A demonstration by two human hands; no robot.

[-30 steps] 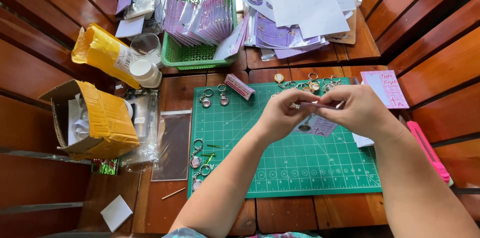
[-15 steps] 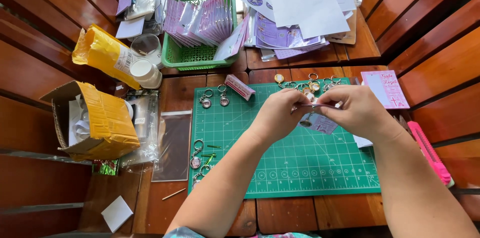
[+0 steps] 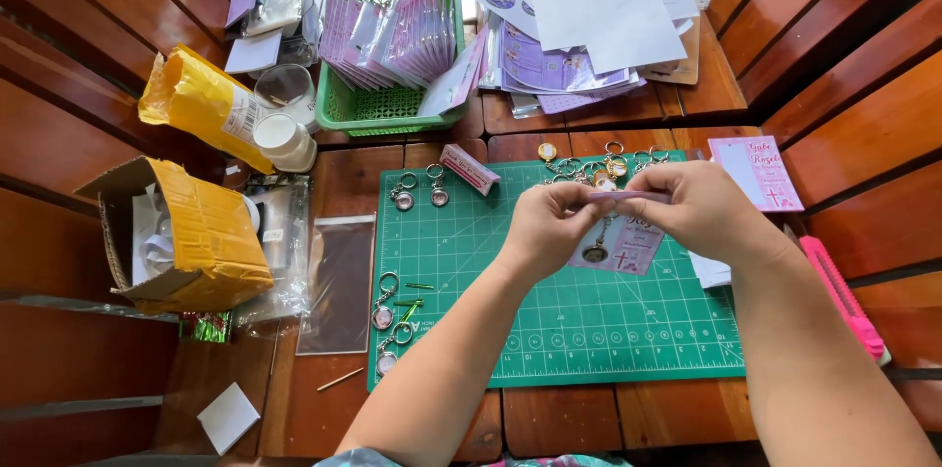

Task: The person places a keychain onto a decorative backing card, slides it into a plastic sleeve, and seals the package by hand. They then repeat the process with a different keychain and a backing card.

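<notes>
Both hands pinching here: left hand (image 3: 549, 227) and right hand (image 3: 699, 212) hold a pink card (image 3: 620, 246) with a keychain (image 3: 595, 253) dangling, over the green mat's (image 3: 549, 330) far edge. I'd say mid-assembly; loose keychains (image 3: 417, 192) wait, empty sleeve (image 3: 339, 281) off the mat's left edge.

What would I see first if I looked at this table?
Right in the middle, two hands, the left hand and the right hand, pinch a small pink card with a round keychain charm hanging from it, above a green cutting mat. Behind the mat sits a green basket full of pink cards, and at the left edge lies an open box wrapped in yellow tape.
</notes>
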